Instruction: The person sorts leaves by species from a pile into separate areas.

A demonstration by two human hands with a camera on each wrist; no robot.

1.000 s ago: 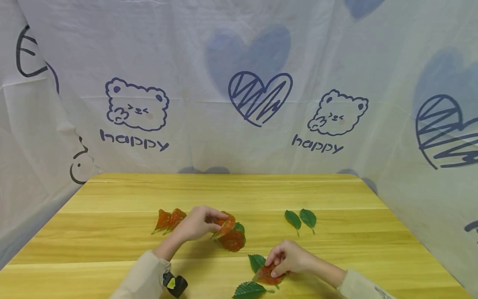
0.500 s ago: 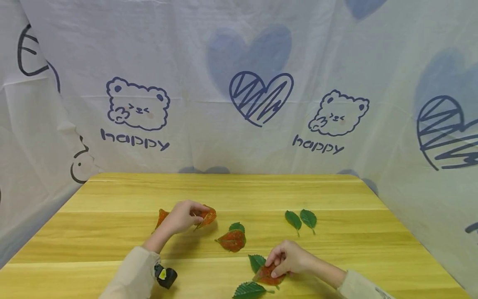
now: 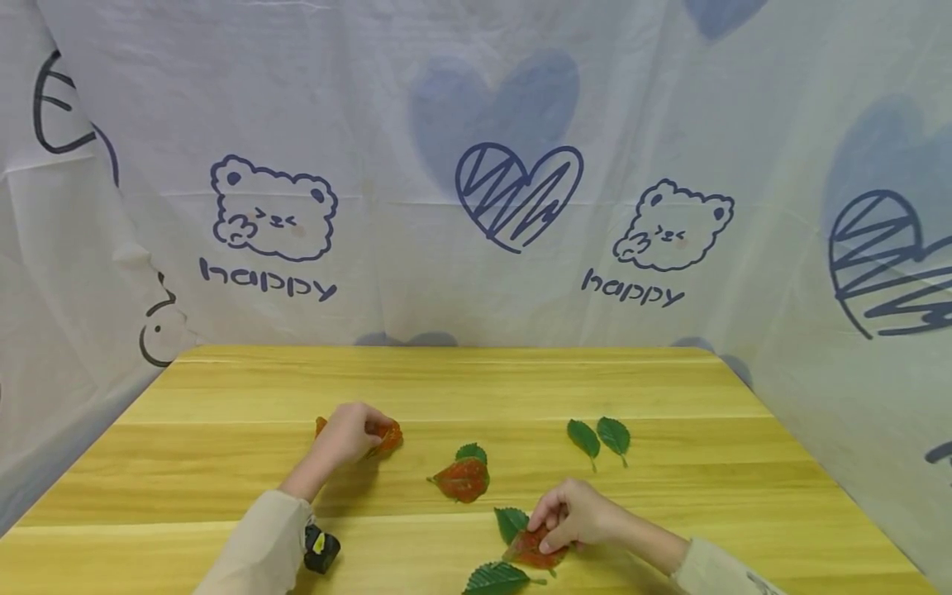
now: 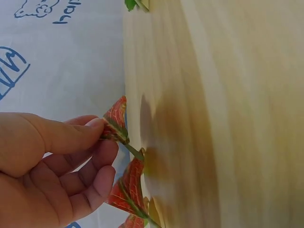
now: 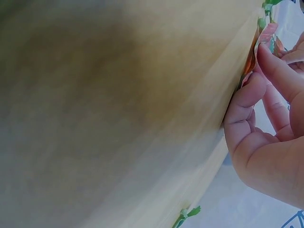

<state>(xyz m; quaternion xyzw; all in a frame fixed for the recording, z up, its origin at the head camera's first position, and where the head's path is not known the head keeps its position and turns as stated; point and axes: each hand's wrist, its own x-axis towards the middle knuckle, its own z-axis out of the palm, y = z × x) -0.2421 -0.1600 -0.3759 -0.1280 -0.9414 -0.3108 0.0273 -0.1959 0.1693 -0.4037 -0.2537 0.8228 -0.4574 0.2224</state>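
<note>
In the head view my left hand [image 3: 349, 434] is at the left of the table, pinching a red leaf [image 3: 389, 438] between thumb and fingers. The left wrist view shows this red leaf [image 4: 115, 118] close to the tabletop, with other red leaves [image 4: 129, 187] beside it. Most of those are hidden behind the hand in the head view; one red leaf tip [image 3: 321, 425] shows. My right hand [image 3: 578, 514], nearer the front, pinches another red leaf [image 3: 531, 548] lying by two green leaves [image 3: 511, 523]. Thumb and fingertip meet at its edge in the right wrist view.
A red leaf [image 3: 463, 480] overlaps a green leaf [image 3: 472, 451] mid-table. Two green leaves [image 3: 583, 438] lie side by side at the right. A printed white cloth [image 3: 476, 273] hangs behind the wooden table [image 3: 476, 380]. A black strap [image 3: 321, 549] hangs at the left wrist.
My left hand has carried the red leaf leftward from the middle pile and lowered it near the other red leaves. The right hand has stayed in place.
</note>
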